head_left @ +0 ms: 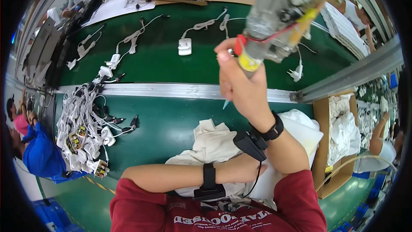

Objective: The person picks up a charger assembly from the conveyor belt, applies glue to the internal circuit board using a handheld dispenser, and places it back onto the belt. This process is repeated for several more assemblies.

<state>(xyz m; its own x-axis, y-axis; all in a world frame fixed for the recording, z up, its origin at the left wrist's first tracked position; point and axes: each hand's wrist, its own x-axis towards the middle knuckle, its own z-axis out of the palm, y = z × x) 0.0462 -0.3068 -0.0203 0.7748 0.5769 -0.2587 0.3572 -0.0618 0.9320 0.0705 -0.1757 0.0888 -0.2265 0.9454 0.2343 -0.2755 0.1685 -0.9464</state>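
Note:
My right hand (pixel 242 75) is raised over the middle of the bench, its fingers wrapped round a clear glue syringe (pixel 257 51). The syringe has a yellow band, a red part by the thumb and a pale blue tapered tip pointing down. Clear plastic bottles and tape hang at its upper end. My left hand (pixel 244 168) rests low against my body on a beige cloth (pixel 210 139), below my right forearm; its fingers are mostly hidden. Beyond the metal rail, a white plug adapter (pixel 185 47) with its cord lies nearest to my right hand's left.
A heap of white corded adapters (pixel 81 124), some with bare circuit boards, lies at left. More adapters lie on the green belt (pixel 159 68) behind the metal rail (pixel 171 89). A cardboard box (pixel 322 146) with white bags stands at right. Other people sit around the edges.

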